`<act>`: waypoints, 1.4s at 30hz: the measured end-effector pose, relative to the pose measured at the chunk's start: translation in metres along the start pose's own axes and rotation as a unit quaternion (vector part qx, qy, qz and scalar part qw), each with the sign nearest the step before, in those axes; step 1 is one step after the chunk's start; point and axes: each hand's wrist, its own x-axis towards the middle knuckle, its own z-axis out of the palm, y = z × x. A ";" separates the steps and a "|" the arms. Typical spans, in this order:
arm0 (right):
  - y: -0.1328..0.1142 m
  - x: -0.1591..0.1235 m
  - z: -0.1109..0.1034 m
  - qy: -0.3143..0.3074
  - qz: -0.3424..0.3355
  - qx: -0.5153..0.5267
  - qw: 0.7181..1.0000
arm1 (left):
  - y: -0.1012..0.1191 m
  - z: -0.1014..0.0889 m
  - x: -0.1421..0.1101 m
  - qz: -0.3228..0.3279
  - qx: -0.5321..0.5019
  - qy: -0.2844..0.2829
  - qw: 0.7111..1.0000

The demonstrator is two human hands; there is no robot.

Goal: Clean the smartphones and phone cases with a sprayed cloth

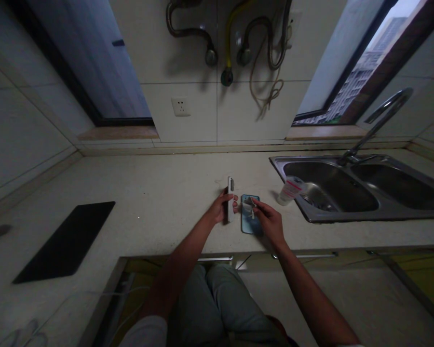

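Note:
My left hand is closed around a white phone, held on its edge with a dark camera patch near the top. To its right a blue phone or phone case lies flat on the counter. Over that blue piece, my right hand pinches a small greyish, crumpled-looking wipe or scrap between thumb and fingers; its exact kind is too small to make out. A clear plastic cup with red markings tilts beside the sink, right of my right hand.
A double steel sink with a curved faucet is at the right. On the left of the counter lies a black flat panel. A socket and pipes are on the wall.

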 end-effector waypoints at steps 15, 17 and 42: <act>-0.002 -0.001 -0.008 0.064 0.052 0.072 0.994 | 0.000 -0.008 0.012 -0.061 -0.129 0.057 0.988; -0.003 -0.001 -0.009 0.074 0.054 0.067 0.994 | -0.002 -0.009 0.013 -0.054 -0.126 0.066 0.988; 0.029 -0.004 -0.015 0.052 0.064 0.028 0.996 | -0.002 -0.030 0.024 0.095 -0.007 0.208 0.973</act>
